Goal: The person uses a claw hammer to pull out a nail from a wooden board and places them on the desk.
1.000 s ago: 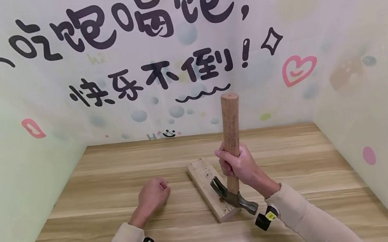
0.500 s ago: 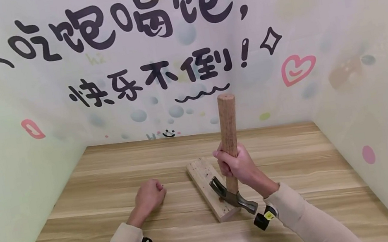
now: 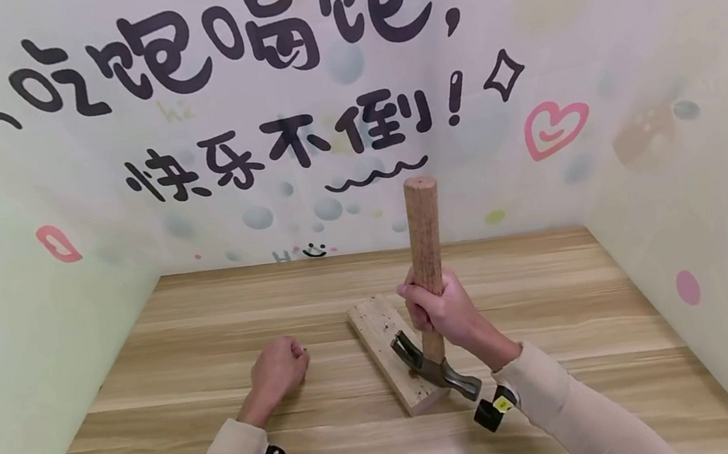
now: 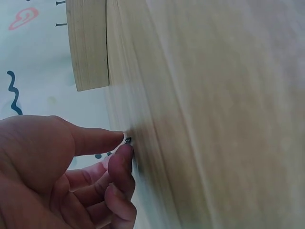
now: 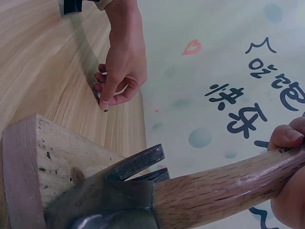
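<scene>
My right hand (image 3: pixel 444 313) grips the wooden handle of a claw hammer (image 3: pixel 425 233). The handle points up, and the steel hammer head (image 5: pixel 119 200) is down over the near end of a wooden block (image 3: pixel 382 346), claw toward the left. Low at the tabletop, left of the block, my left hand (image 3: pixel 278 369) pinches a small dark nail (image 4: pixel 128 140) between thumb and forefinger; most of the nail is hidden by the fingers. Two thin nails (image 4: pixel 60 24) stick out of the block's upper face in the left wrist view.
The block lies at a slant on a wood-grain table (image 3: pixel 210 328). A pale printed wall (image 3: pixel 506 182) closes off the back, with similar walls at both sides. Each wrist wears a black camera (image 3: pixel 488 414) beside a light sleeve (image 3: pixel 549 380).
My left hand has shifted slightly left, still low at the table. The hammer handle tips a little left, while its head stays over the block's near end.
</scene>
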Available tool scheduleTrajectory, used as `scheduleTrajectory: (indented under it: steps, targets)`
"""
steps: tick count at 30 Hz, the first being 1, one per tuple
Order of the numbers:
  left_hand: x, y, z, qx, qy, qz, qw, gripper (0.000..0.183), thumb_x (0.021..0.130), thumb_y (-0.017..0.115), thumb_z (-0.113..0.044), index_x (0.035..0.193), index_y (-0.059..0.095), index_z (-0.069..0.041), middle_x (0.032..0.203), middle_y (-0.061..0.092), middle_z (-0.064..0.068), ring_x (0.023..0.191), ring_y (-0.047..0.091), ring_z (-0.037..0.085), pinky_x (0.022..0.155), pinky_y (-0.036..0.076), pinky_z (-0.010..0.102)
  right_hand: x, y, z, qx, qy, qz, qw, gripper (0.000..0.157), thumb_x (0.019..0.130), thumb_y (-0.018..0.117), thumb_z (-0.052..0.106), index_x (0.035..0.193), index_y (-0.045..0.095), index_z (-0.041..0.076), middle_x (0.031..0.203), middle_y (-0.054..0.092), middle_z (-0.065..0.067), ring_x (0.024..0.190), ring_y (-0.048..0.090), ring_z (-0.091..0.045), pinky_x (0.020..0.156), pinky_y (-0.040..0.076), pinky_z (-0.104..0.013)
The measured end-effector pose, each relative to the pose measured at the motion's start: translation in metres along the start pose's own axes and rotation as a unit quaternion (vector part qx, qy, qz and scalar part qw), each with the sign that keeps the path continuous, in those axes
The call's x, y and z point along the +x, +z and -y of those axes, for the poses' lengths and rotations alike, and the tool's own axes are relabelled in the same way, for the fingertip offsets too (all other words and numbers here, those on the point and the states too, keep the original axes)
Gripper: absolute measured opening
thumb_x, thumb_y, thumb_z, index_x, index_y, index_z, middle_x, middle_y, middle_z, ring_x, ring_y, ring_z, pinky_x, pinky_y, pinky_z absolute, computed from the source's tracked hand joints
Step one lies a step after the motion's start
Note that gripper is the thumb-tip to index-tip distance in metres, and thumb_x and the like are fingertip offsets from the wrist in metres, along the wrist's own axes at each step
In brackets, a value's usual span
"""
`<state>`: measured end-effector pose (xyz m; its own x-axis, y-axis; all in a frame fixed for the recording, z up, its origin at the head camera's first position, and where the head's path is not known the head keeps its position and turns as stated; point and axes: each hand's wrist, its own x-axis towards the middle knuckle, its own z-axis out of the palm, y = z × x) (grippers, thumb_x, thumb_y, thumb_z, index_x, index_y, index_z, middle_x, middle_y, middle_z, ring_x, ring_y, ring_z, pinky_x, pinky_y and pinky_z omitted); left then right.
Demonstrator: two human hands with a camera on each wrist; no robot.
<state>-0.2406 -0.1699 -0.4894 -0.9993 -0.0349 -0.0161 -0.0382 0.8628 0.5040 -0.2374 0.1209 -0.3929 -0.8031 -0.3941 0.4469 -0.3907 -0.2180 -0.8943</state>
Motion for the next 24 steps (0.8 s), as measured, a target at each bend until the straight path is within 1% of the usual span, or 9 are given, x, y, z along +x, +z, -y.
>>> scheduleTrajectory:
  steps: [8, 11, 13, 16, 20, 24]
  targets:
    - [0.000, -0.002, -0.002, 0.006, -0.003, 0.013, 0.9999, 0.019, 0.091, 0.067, -0.019, 0.076, 0.060, -0.010, 0.067, 0.057, 0.002, 0.060, 0.052, 0.018, 0.052, 0.039, 0.030, 0.000, -0.001, 0.000, 0.000, 0.002, -0.003, 1.000, 0.025, 0.096, 0.052, 0.003, 0.074, 0.042, -0.004, 0.048, 0.036, -0.011, 0.037, 0.034, -0.019, 0.036, 0.032, -0.030]
    - [0.000, -0.004, -0.004, 0.009, -0.008, 0.011, 0.9999, 0.021, 0.092, 0.065, -0.021, 0.075, 0.059, -0.010, 0.066, 0.056, 0.001, 0.059, 0.051, 0.018, 0.051, 0.038, 0.030, 0.000, -0.001, 0.000, 0.005, 0.001, -0.003, 1.000, 0.024, 0.095, 0.052, 0.003, 0.074, 0.043, -0.005, 0.048, 0.036, -0.011, 0.037, 0.034, -0.018, 0.035, 0.031, -0.031]
    - [0.000, -0.005, -0.008, 0.011, -0.012, 0.009, 0.9998, 0.022, 0.093, 0.064, -0.021, 0.075, 0.059, -0.010, 0.065, 0.055, 0.001, 0.058, 0.051, 0.017, 0.051, 0.037, 0.030, 0.000, -0.001, 0.000, 0.007, -0.001, -0.002, 1.000, 0.024, 0.095, 0.052, 0.002, 0.075, 0.042, -0.006, 0.048, 0.036, -0.012, 0.037, 0.034, -0.018, 0.035, 0.030, -0.031]
    - [0.001, -0.005, -0.014, 0.014, -0.004, 0.001, 0.9999, 0.020, 0.093, 0.062, -0.022, 0.077, 0.061, -0.010, 0.067, 0.058, 0.002, 0.059, 0.052, 0.017, 0.050, 0.039, 0.030, 0.000, -0.002, -0.001, 0.007, -0.004, -0.003, 1.000, 0.024, 0.095, 0.052, 0.001, 0.074, 0.042, -0.006, 0.048, 0.035, -0.013, 0.037, 0.034, -0.017, 0.034, 0.030, -0.031]
    - [0.005, -0.002, -0.024, 0.019, 0.011, -0.011, 0.9997, 0.015, 0.091, 0.064, -0.023, 0.084, 0.066, -0.009, 0.077, 0.064, 0.003, 0.064, 0.056, 0.018, 0.053, 0.042, 0.032, 0.000, -0.002, 0.000, 0.006, 0.000, -0.005, 1.000, 0.024, 0.095, 0.052, 0.002, 0.075, 0.042, -0.005, 0.048, 0.036, -0.010, 0.037, 0.034, -0.017, 0.035, 0.030, -0.030]
    - [0.011, 0.003, -0.033, 0.012, 0.017, -0.010, 0.9997, 0.017, 0.092, 0.063, -0.027, 0.092, 0.067, -0.010, 0.081, 0.066, 0.003, 0.069, 0.058, 0.018, 0.056, 0.043, 0.033, -0.001, -0.001, 0.000, 0.003, 0.000, -0.004, 1.000, 0.023, 0.095, 0.052, 0.002, 0.075, 0.042, -0.005, 0.048, 0.037, -0.008, 0.038, 0.034, -0.017, 0.036, 0.031, -0.030]
